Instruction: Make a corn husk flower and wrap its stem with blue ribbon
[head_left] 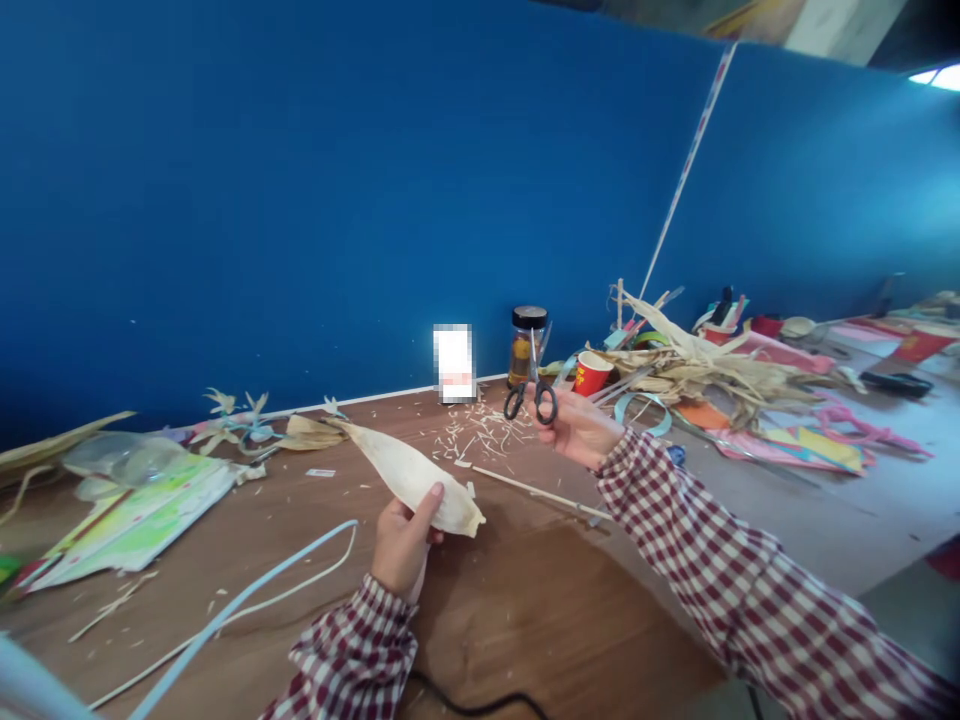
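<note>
My left hand (405,545) is closed on a pale dried corn husk (409,480), its thumb lying on top near the wide cut end. The husk's narrow, browner tip points away to the upper left. To the right, my right hand (577,425) is raised over the table with a pair of black-handled scissors (534,375) at its fingers, the blades pointing up. Small husk clippings (484,425) are scattered on the tabletop beyond both hands. A thin pale stick (536,490) lies between the hands.
A dark-lidded jar (528,345) and a red paper cup (594,373) stand near the blue wall (337,200). Piled husks (675,365) and coloured paper (795,445) lie right. At left are a green-white sheet (150,515), light-blue tubing (247,595) and husk flowers (225,425).
</note>
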